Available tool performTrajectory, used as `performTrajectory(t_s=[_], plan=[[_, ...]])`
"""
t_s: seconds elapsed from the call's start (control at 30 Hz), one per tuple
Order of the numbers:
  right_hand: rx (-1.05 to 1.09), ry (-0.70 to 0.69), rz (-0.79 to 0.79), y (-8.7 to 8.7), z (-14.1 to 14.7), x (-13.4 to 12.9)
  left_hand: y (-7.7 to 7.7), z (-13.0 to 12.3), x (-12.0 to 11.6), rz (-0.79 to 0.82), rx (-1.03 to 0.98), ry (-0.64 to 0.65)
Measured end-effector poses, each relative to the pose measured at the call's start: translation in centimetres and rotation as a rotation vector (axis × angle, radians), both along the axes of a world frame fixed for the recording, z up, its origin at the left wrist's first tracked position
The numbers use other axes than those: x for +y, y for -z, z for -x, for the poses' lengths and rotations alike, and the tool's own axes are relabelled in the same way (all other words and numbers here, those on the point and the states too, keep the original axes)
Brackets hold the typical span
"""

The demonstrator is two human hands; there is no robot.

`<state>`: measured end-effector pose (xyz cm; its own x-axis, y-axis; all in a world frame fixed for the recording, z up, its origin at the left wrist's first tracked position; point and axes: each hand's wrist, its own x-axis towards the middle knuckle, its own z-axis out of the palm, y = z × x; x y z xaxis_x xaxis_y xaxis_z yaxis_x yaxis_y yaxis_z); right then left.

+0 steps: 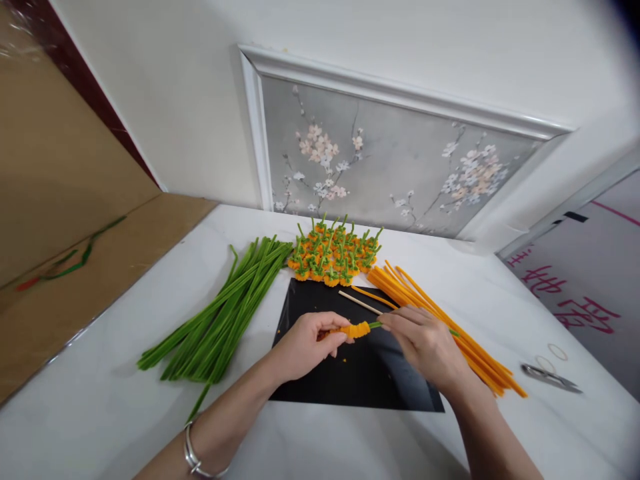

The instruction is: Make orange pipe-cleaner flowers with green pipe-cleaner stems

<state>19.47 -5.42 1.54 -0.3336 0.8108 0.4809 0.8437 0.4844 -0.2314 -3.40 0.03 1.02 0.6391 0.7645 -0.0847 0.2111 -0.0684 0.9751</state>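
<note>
Over the black mat (320, 387), my left hand (313, 340) pinches a coiled orange pipe-cleaner piece (357, 330) between thumb and fingers. A green pipe cleaner (375, 325) comes out of the coil's right end, and my right hand (423, 337) is closed on it; its far end shows past the hand's right side. A thin pale stick (359, 302) slants across the mat, its lower end reaching the right hand's fingers. Whether those fingers touch the stick, I cannot tell.
Green pipe cleaners (225, 313) lie in a pile at left. Loose orange pipe cleaners (480, 357) lie at right. Several small orange pieces with green tops (335, 253) stand together behind the mat. Snips (550, 379) and two thin rings (557, 352) are at far right.
</note>
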Motion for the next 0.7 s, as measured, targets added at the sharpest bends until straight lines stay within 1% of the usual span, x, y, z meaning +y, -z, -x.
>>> performTrajectory(t_s=[0.07,0.17,0.27,0.33,0.4,0.47,0.53,0.63,0.7], plan=[[0.001,-0.008,0.037,-0.1,0.2,-0.1,-0.1,0.0,-0.1,-0.054,0.015,-0.034],[-0.007,-0.011,0.071,-0.1,0.8,-0.3,-0.2,-0.1,-0.3,-0.191,0.055,-0.088],[0.009,-0.027,0.041,0.0,1.5,-0.4,-0.1,-0.2,-0.5,-0.313,0.071,-0.155],[0.028,-0.051,-0.004,0.1,1.8,-0.3,0.0,-0.3,-0.6,-0.313,0.053,-0.178],[0.035,-0.059,-0.059,0.1,1.8,-0.3,0.1,-0.3,-0.6,-0.249,0.016,-0.172],[0.04,-0.051,-0.106,0.1,1.7,-0.2,0.1,-0.2,-0.5,-0.171,-0.015,-0.145],[0.052,-0.042,-0.138,0.0,1.5,-0.2,0.1,-0.1,-0.3,-0.137,-0.007,-0.102],[0.054,-0.045,-0.14,-0.1,1.4,-0.2,-0.1,0.0,-0.3,-0.177,0.045,-0.07],[0.038,-0.045,-0.122,-0.2,1.6,-0.2,-0.3,0.0,-0.3,-0.218,0.063,-0.096]])
